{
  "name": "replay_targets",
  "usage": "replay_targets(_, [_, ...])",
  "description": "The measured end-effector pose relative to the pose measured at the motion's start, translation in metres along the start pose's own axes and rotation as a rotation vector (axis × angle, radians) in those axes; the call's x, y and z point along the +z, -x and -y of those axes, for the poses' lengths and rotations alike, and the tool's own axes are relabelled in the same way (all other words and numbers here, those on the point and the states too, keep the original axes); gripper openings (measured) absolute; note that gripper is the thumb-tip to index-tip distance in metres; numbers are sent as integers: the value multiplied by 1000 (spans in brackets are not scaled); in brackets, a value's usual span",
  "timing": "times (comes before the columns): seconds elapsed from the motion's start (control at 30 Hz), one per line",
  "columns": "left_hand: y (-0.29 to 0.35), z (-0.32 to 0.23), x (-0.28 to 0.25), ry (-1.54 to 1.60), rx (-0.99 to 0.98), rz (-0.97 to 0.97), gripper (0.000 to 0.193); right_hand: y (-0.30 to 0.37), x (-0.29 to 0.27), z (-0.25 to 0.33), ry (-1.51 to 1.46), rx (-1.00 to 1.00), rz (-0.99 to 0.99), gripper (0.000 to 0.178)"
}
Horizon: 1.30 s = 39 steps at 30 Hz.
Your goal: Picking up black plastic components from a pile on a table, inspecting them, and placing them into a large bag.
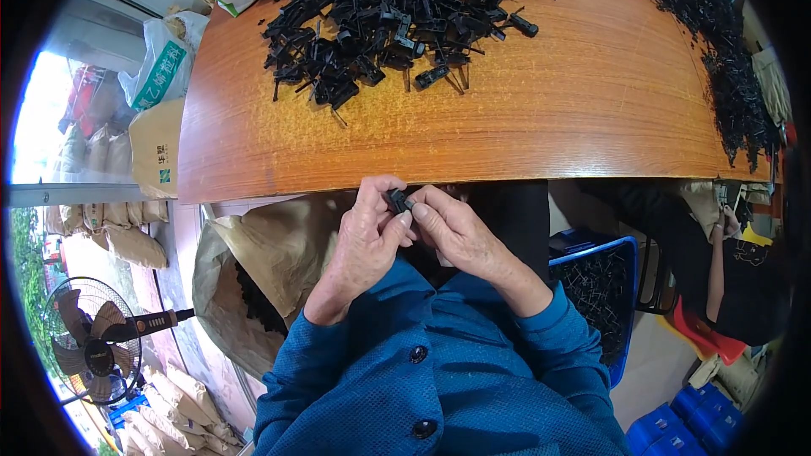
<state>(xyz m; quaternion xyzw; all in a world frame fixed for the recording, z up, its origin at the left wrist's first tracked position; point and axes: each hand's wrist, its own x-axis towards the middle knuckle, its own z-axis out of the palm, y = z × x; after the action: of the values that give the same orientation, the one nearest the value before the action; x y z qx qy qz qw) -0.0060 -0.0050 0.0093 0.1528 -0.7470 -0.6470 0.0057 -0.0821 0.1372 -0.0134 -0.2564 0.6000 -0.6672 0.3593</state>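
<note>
Close to the table's near edge, my left hand [369, 224] is closed round a small black plastic part [397, 200], held between thumb and fingers. My right hand [452, 224] meets it from the other side, thumb and forefinger pinched at the part's right end. Whether the right fingers hold a separate small piece cannot be made out. Beyond my hands, a heap of similar black plastic parts [389, 21] with thin stems lies on the wooden table [541, 118].
Below the table at left stands an open woven sack [279, 241] with black pieces. A blue crate [629, 304] of black parts sits at my right. More black pieces [726, 59] lie along the table's right side, near another person [735, 262]. A fan [97, 342] stands left.
</note>
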Motion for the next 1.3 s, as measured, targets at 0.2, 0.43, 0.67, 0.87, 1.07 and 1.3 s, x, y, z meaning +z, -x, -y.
replay_targets(0.2, [-5,-4,2,-65,-1,16,26,-4,1,-8,77,-79,-60,20])
replay_targets(0.43, [-6,-2,6,-637,269,-195,25,-10,10,-12,245,-147,-198,14])
replay_targets(0.67, [-16,9,9,-354,299,-210,18,-22,-23,17,145,43,91,21])
replay_targets(0.87, [-19,18,-5,484,-139,-174,14,-96,-161,38,1040,-99,-629,33])
replay_targets(1.07, [-4,20,7,882,-422,-67,21,-128,-216,32,1366,13,-721,29])
replay_targets(1.3, [12,19,13,1015,-518,56,12,-87,-210,22,1291,-86,-780,19])
